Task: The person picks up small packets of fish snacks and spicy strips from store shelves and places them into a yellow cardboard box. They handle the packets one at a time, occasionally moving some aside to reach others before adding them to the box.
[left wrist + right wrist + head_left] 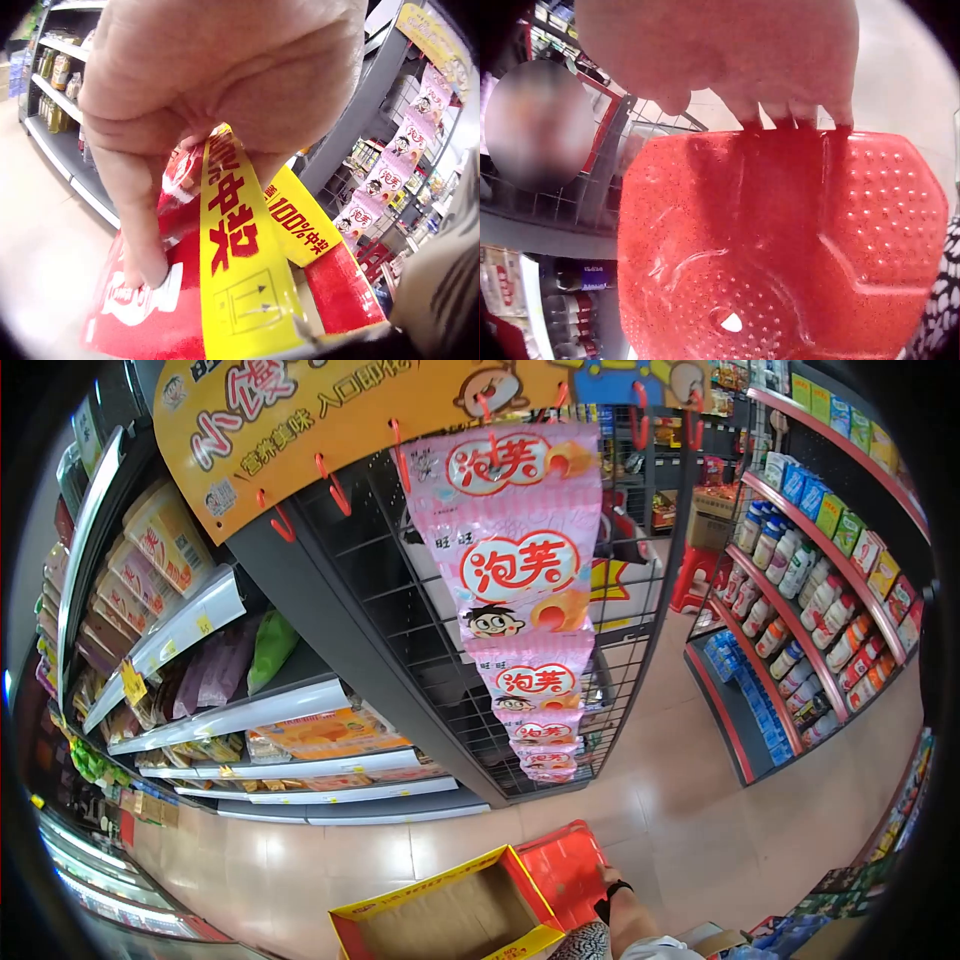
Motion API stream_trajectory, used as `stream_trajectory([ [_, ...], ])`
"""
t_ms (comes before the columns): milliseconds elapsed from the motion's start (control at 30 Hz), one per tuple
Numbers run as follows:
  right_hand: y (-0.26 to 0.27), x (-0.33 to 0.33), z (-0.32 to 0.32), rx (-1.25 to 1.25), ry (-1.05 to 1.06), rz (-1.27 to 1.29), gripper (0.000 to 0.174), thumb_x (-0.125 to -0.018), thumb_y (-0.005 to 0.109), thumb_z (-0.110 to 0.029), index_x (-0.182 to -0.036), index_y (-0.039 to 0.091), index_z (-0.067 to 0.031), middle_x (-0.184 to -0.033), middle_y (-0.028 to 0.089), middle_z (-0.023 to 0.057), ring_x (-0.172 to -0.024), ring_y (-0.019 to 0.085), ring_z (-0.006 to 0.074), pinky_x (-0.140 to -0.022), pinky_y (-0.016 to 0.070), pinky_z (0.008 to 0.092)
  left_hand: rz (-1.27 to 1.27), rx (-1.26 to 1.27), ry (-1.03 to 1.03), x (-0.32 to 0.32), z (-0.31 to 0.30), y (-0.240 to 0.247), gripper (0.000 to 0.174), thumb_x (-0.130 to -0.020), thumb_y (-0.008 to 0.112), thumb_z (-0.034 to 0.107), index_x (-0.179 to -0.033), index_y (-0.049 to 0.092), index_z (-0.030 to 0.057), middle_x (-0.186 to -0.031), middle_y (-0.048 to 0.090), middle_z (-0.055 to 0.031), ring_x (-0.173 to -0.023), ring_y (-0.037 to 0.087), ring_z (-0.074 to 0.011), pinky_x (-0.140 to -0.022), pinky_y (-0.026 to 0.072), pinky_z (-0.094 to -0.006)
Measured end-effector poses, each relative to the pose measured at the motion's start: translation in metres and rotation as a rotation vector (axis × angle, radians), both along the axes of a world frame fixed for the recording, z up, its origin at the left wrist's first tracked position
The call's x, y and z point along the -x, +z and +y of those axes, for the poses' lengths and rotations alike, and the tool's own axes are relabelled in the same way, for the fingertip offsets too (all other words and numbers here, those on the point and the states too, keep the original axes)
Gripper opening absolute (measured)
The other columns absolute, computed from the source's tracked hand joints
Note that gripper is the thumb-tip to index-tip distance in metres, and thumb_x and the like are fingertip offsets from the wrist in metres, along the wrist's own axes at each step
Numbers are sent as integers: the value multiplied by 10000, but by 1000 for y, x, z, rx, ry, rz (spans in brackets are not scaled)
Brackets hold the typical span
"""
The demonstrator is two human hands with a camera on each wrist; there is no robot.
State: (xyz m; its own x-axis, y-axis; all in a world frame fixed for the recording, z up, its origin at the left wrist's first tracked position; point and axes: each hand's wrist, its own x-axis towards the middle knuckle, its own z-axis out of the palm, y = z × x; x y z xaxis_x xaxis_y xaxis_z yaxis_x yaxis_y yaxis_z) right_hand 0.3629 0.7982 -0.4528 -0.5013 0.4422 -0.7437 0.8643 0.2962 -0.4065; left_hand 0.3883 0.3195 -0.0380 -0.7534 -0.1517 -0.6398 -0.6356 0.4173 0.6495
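Note:
My left hand grips a side wall of a red and yellow cardboard box, its fingers lying along the printed outside. In the head view this box is open at the top, with bare brown cardboard inside; the left hand is hidden there. A red plastic stool sits right beside the box. My right hand holds the stool's edge, fingers hooked over it. The stool's top shows raised dots and a small hole. At the stool's right edge in the head view, the right hand appears below a dark wristband.
Pink snack packets hang in a strip on a wire rack ahead. Stocked shelves line the left. A bottle shelf stands right, over a tiled floor. Another red stool stands farther back.

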Motion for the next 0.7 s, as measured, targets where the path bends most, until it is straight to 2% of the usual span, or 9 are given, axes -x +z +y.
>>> stream_trajectory([
  [100,16,-14,7,-12,150,-42,524,-796,455,-447,-1066,550,-8,-1095,535,206,-1056,489,331,-881,393,375,-19,19,-41,5,-16,-22,588,-724,530,-69,-1256,303,40,-938,549,-68,-782,533,-152,-639,467,-285],
  [233,105,-28,-6,20,299,-73,487,-744,554,-382,-1091,546,-41,-1106,547,170,-1040,511,285,-868,403,353,-47,38,-104,16,-27,-41,574,-744,559,-20,-1255,304,36,-883,558,-63,-715,538,-141,-590,465,-279],
  [367,45,-74,-14,43,373,-80,472,-730,573,-377,-1085,555,-65,-1089,562,149,-1014,525,284,-838,416,355,7,35,-358,53,-21,-35,585,-760,588,49,-1265,293,35,-821,553,-35,-675,529,-129,-540,449,-257],
  [433,28,-96,-15,47,395,207,419,-723,584,-366,-1004,597,-56,-992,606,134,-922,566,278,-783,436,350,511,51,-565,79,7,-23,620,-774,586,86,-1300,258,64,-807,551,-32,-686,522,-112,-539,441,-245],
  [467,47,-119,-9,33,350,203,419,-723,584,-366,-1004,597,-56,-992,606,134,-922,566,278,-783,436,350,513,28,-608,92,25,-7,620,-774,586,86,-1300,258,64,-807,551,-32,-686,522,-112,-539,441,-245],
  [533,149,-106,-16,62,248,66,361,-722,589,-349,-916,628,-48,-867,636,118,-819,595,255,-725,452,344,63,-279,-472,113,72,59,701,-791,579,125,-1361,173,159,-1108,496,-133,-969,488,-153,-798,442,-313],
  [567,118,-119,-13,-13,235,-11,334,-713,593,-345,-853,644,-46,-785,644,103,-743,603,234,-697,459,342,58,-281,-499,122,73,50,701,-791,579,125,-1361,173,159,-1108,496,-133,-969,488,-153,-798,442,-313],
  [633,126,-139,-12,-60,136,-9,328,-705,593,-323,-852,642,-34,-756,644,104,-696,606,231,-654,467,341,11,-181,-538,149,77,12,809,-638,551,-65,-1336,181,113,-1054,543,-128,-824,596,-219,-650,508,-309],
  [700,129,-158,-12,-70,37,-44,317,-704,595,-305,-835,641,-20,-715,637,102,-629,601,207,-602,473,326,30,-153,-619,165,82,4,820,-641,556,-48,-1343,170,125,-1006,563,-134,-773,604,-223,-624,509,-309],
])
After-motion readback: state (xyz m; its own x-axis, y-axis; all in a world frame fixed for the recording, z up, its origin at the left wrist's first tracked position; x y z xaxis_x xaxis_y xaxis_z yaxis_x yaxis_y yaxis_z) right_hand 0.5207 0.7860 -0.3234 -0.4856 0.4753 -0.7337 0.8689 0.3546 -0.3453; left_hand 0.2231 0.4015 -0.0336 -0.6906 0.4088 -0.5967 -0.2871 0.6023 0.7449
